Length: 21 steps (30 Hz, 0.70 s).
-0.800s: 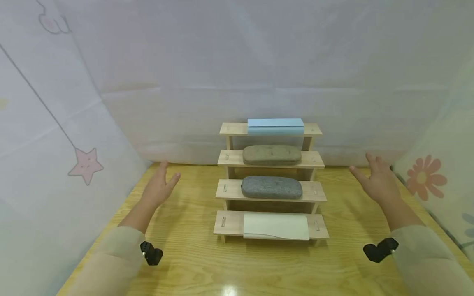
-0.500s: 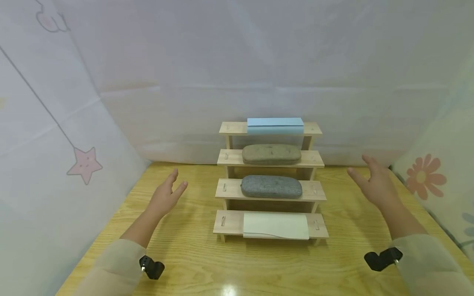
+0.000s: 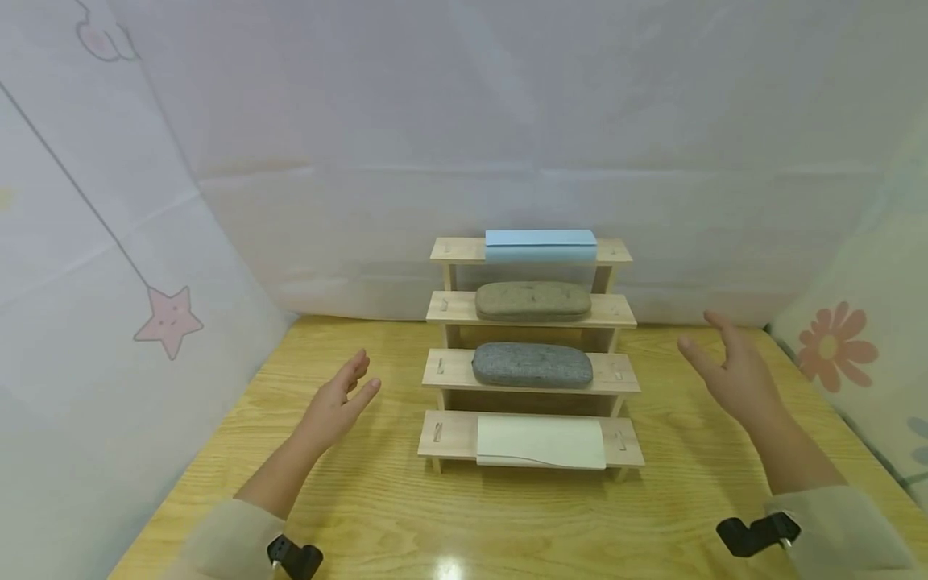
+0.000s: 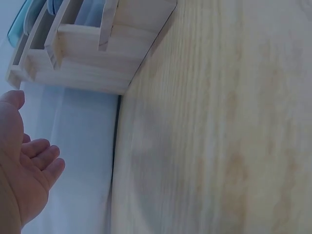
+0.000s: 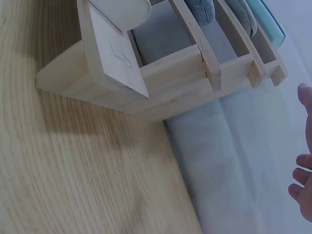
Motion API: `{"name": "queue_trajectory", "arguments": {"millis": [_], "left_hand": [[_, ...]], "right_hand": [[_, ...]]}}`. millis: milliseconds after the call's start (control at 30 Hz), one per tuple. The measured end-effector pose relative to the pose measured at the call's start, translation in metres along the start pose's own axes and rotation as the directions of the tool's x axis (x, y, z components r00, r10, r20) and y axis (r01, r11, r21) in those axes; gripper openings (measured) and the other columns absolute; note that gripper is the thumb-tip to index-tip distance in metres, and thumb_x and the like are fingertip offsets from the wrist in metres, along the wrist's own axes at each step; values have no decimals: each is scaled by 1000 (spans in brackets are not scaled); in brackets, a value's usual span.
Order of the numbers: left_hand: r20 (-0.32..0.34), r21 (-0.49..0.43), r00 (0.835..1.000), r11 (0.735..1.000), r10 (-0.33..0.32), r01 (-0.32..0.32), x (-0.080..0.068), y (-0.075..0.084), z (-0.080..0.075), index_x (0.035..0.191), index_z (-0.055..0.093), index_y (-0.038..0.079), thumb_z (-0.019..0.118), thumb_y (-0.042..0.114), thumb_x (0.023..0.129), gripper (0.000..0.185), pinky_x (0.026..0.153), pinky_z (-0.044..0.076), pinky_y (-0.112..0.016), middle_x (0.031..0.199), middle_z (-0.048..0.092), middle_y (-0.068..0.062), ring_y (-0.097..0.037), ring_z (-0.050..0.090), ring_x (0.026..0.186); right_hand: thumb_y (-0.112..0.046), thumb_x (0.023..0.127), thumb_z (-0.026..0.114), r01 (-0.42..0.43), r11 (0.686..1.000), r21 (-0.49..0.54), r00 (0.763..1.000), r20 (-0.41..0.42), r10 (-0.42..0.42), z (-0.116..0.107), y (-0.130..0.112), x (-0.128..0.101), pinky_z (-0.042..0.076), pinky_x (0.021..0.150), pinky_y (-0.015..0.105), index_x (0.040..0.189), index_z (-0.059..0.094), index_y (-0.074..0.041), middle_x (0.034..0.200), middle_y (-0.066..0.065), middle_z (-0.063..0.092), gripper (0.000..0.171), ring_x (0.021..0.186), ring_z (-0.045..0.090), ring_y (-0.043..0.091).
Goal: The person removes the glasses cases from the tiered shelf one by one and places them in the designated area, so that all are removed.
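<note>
Pale cloth [image 3: 652, 97] hangs behind and beside a yellow wooden table [image 3: 377, 507], with a pink star [image 3: 170, 322] on the left and a red flower [image 3: 828, 347] on the right. From far off, I see a small wooden stand [image 3: 448, 379] on the table, shaped like four steps. Each step holds one case: light blue [image 3: 540, 246] on top, then brown [image 3: 532, 300], then gray [image 3: 532, 365], then cream [image 3: 540, 441] at the bottom. The left hand [image 3: 336, 411] is up over the table on one side of the stand, and the right hand [image 3: 741, 383] is up on the other. Both hands have loose, open fingers, with the thumbs apart, and hold nothing. Neither one touches the stand. I think the step in hand is just reaching or getting ready. To take any case, I would say a hand must come inward and pinch it gently, without bumping the steps.
</note>
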<state>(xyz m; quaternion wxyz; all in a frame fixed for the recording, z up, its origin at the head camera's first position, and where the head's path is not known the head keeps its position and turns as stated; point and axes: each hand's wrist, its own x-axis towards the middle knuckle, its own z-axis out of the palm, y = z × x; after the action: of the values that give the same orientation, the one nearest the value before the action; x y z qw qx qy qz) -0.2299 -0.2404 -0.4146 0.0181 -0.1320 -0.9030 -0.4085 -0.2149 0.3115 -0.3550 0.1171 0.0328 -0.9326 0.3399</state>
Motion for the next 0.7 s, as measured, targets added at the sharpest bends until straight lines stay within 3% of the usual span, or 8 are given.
{"name": "queue_trajectory", "arguments": {"millis": [433,700], "left_hand": [[17,-153,1000,988,-24,27,-28,5,32,155,22,6,49,41,103,68,114,32,-60,157,32,-21,-44,34,142],[25,-206,1000,978,-5,10,-39,8,50,153,28,5,53,31,102,62,116,32,-51,155,36,-21,-38,38,141]], "right_hand": [[-43,103,47,10,993,117,999,43,-15,10,-15,-21,30,93,81,157,10,-7,159,32,13,75,132,21,67],[-37,103,48,52,982,181,997,50,-62,15,-26,-30,29,97,79,156,14,-3,159,30,17,71,136,22,62]]}}
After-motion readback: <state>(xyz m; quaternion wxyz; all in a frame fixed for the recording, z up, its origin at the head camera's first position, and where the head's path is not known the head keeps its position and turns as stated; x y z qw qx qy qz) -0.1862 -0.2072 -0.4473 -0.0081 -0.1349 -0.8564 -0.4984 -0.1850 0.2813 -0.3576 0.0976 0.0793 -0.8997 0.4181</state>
